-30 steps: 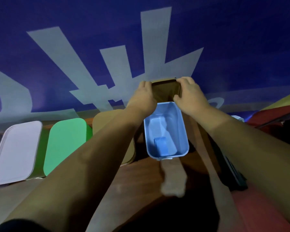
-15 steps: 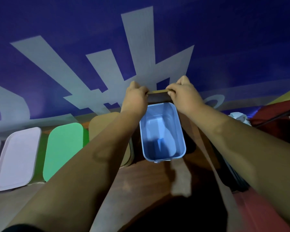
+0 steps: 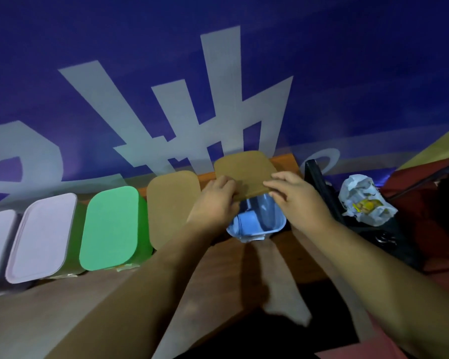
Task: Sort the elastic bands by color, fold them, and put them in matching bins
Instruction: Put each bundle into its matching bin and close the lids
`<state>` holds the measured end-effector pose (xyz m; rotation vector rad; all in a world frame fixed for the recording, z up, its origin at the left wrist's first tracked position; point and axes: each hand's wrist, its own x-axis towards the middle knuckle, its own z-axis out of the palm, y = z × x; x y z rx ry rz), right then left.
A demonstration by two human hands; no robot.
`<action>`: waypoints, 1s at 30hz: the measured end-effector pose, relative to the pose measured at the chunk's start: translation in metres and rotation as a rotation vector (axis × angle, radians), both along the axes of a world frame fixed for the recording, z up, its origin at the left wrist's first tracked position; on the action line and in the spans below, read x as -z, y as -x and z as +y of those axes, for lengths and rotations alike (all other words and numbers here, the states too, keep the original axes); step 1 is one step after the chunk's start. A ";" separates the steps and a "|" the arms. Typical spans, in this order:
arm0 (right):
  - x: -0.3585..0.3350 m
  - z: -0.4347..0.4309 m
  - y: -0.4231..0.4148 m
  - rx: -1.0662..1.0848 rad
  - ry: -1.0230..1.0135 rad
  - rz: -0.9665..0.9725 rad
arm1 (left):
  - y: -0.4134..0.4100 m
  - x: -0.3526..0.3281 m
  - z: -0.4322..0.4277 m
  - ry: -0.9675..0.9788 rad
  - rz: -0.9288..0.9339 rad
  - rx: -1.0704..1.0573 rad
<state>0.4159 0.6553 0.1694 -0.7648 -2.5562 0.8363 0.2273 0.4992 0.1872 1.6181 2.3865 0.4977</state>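
Both hands grip the near edge of the tan lid [image 3: 244, 171], left hand [image 3: 213, 203] and right hand [image 3: 298, 203] equally close. The lid runs lengthwise away from them, covering the far half of the blue bin [image 3: 275, 224]; the bin's open end lies directly beneath them.

Cropped pale lettering [image 3: 219, 99] on banner [image 3: 373, 60], unreadable

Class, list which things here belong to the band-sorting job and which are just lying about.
Job: left hand and right hand holding the tan lid over the blue bin; folded blue band inside; green-lidded bin; tan-lidded bin; lilac-lidded bin.
Lying about: crumpled plastic bag; black object.
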 end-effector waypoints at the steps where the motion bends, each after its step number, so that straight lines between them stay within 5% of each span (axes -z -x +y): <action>1: 0.005 -0.007 -0.006 -0.002 0.000 -0.013 | -0.007 0.005 -0.004 0.030 -0.023 -0.006; 16: 0.020 -0.051 -0.026 0.089 0.114 -0.229 | -0.032 0.049 -0.030 0.083 -0.155 -0.101; 30: 0.022 -0.058 -0.025 0.086 0.002 -0.332 | -0.040 0.064 -0.047 0.051 0.224 -0.022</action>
